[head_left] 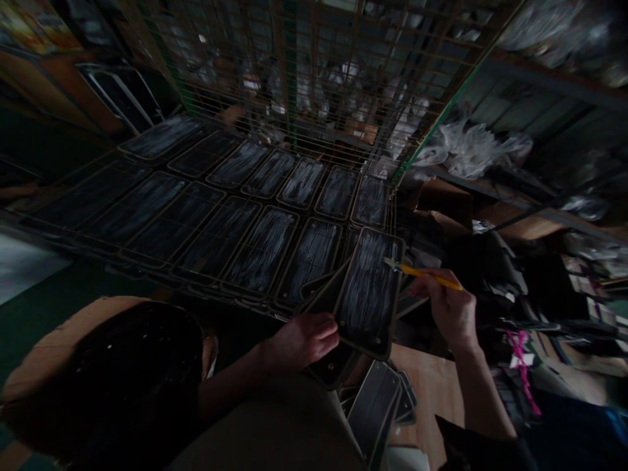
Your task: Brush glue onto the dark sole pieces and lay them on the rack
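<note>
My left hand (311, 339) pinches the lower left edge of a dark rectangular panel (373, 288) with rounded corners, tilted at the rack's right end. Whitish streaks cover most of the panel's face. In my right hand (449, 304) is a brush with a yellow handle (432, 275), its tip touching or just over the panel's upper right part. Further dark panels lie close under the held one. Rows of similar panels (262, 248), many streaked white, rest on the wire rack (220, 284) to the left.
Wire mesh with green posts (290, 78) rises behind the rack. A stack of dark panels (375, 399) stands on a cardboard surface (426, 373) below. At left front is a dark round container (142, 353). Shelves on the right hold clear plastic bags (471, 150).
</note>
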